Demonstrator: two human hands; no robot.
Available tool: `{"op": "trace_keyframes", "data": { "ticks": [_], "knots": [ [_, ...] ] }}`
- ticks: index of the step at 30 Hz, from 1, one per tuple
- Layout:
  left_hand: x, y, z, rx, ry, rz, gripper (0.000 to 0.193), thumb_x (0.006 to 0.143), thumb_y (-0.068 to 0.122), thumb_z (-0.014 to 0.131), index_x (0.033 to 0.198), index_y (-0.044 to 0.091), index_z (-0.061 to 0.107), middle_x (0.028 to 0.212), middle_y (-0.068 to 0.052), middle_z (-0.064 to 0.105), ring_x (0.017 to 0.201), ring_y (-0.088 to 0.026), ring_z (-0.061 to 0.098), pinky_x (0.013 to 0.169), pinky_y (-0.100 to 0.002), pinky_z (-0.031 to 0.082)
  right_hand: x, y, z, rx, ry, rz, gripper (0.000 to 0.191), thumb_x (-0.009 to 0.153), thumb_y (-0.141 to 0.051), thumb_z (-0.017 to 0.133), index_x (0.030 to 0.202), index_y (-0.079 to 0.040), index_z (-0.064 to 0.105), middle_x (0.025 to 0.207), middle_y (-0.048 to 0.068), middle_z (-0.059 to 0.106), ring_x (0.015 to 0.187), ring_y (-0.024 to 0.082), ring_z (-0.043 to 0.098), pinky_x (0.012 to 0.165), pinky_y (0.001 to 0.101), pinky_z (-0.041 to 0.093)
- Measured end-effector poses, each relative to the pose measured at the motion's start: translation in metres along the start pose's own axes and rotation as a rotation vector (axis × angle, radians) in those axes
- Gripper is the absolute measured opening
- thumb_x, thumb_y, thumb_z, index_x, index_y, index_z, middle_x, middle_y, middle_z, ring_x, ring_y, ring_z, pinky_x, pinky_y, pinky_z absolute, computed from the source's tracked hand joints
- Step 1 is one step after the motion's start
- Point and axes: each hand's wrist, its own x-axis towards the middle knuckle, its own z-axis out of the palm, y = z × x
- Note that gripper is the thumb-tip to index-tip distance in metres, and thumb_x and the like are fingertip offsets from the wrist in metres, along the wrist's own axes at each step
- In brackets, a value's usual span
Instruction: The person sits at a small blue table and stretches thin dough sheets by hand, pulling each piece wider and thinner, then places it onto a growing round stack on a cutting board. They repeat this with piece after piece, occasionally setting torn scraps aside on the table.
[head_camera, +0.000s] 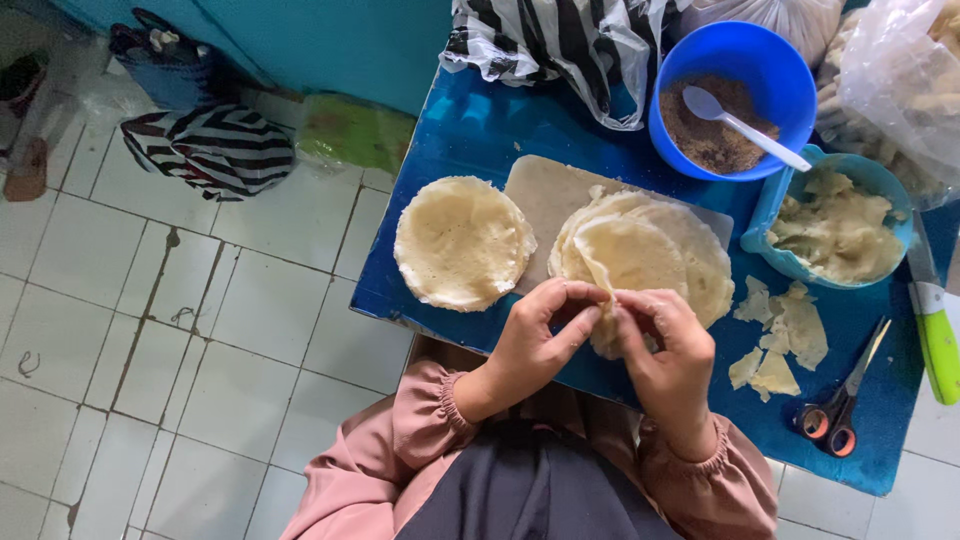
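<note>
Both hands pinch one thin dough wrapper (625, 262) at its near edge: left hand (535, 340) and right hand (665, 345) nearly closed, fingertips meeting on the fold. Wrapper runs away from hands, long axis near-to-far, topping a wrapper stack (700, 262) on a pale board (545, 190). Left of it a second round stack (463, 242). Right: dough scraps (785, 335), scissors (845, 405). Far: blue bowl (770, 65) of brown filling with spoon (745, 125)

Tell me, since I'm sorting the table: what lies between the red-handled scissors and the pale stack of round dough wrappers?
In the head view, torn dough scraps lie on the blue table between the scissors and the wrapper stack.
</note>
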Motion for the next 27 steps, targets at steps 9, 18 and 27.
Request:
{"op": "trace_keyframes", "data": {
  "ticks": [9,18,27],
  "knots": [
    [0.003,0.003,-0.001,0.021,0.088,-0.072,0.020,0.101,0.005,0.060,0.118,0.000,0.068,0.100,-0.009,0.064,0.083,-0.016,0.064,0.077,-0.027,0.054,-0.004,0.007,-0.006,0.236,0.192,0.320,0.006,0.102,0.002,0.062,0.107,0.004,0.067,0.104,0.008,0.068,0.083,0.013,0.068,0.072,0.0251,0.056],
    [0.013,0.011,0.005,0.092,-0.011,0.127,0.042,0.088,0.017,0.077,0.122,-0.002,0.062,0.115,-0.013,0.061,0.095,-0.016,0.066,0.079,-0.026,0.057,-0.014,0.022,0.001,0.370,0.044,0.283,0.014,0.098,0.003,0.062,0.111,0.007,0.064,0.108,0.011,0.068,0.095,0.010,0.065,0.083,0.0240,0.054],
    [0.014,-0.010,0.007,-0.254,0.048,-0.042,0.021,0.106,0.013,0.067,0.123,0.002,0.070,0.112,-0.008,0.071,0.100,-0.010,0.067,0.089,-0.024,0.057,-0.008,0.018,-0.003,0.980,0.212,0.398,0.019,0.104,-0.008,0.058,0.118,0.006,0.057,0.112,0.018,0.069,0.098,0.022,0.070,0.089,0.0326,0.058]
  ]
}}
